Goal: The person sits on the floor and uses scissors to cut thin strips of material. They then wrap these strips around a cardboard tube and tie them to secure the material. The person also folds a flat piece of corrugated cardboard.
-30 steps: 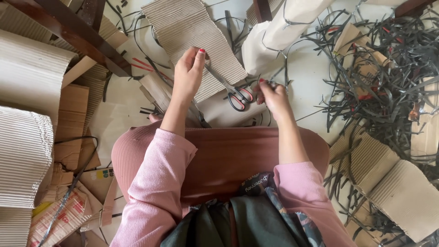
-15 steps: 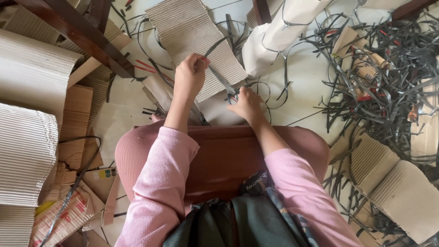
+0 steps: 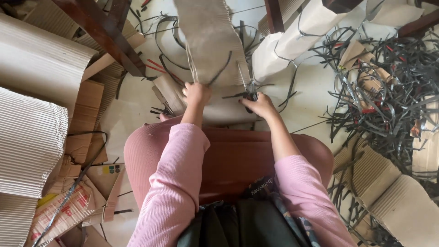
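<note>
Cardboard strip runs straight ahead from knees; left hand pinching near end, right hand gripping scissors at right edge.

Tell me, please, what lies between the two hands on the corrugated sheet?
In the head view, between the left hand and the right hand holding scissors, lies the corrugated cardboard sheet, crossed by a dark strap.

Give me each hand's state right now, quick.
Left hand: closed, gripping the lower edge of the corrugated cardboard sheet.
Right hand: closed around the scissors, blades at the sheet's edge.
</note>
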